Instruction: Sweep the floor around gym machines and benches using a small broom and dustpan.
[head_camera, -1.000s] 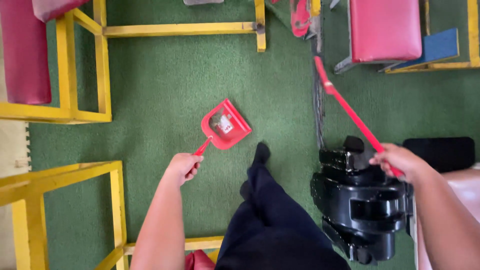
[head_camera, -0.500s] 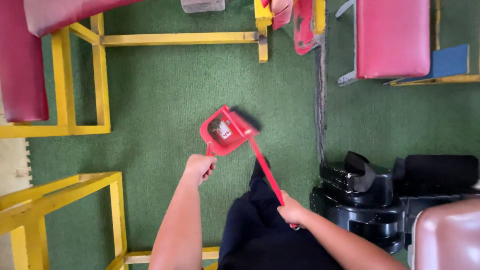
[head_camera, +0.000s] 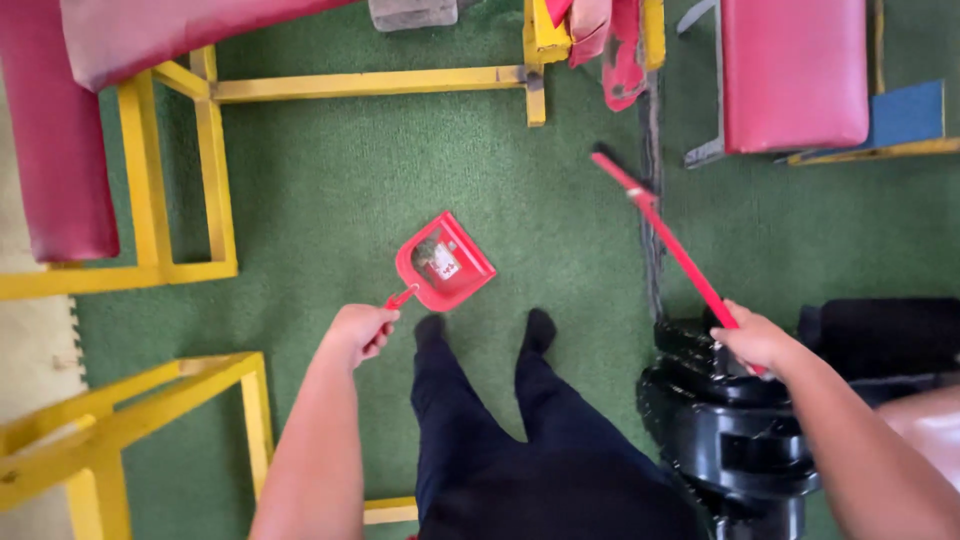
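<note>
My left hand (head_camera: 358, 330) grips the thin handle of a red dustpan (head_camera: 443, 262) that rests on the green carpet (head_camera: 340, 180) just ahead of my feet. A little grey dirt and a white scrap lie in the pan. My right hand (head_camera: 755, 340) holds the red handle of a broom (head_camera: 668, 240), which slants up and left, its far end close to a dark seam in the carpet. My dark trouser legs (head_camera: 520, 440) fill the bottom centre.
Yellow metal frames (head_camera: 215, 180) with red pads (head_camera: 60, 150) stand at the left and top. Another yellow frame (head_camera: 130, 420) is at the bottom left. A black plastic machine (head_camera: 740, 430) sits under my right arm. A red padded bench (head_camera: 795, 70) is at the top right.
The broom has swung from the dustpan's mouth out to the right. My right hand moved right with it. The dustpan stays put in my left hand.
</note>
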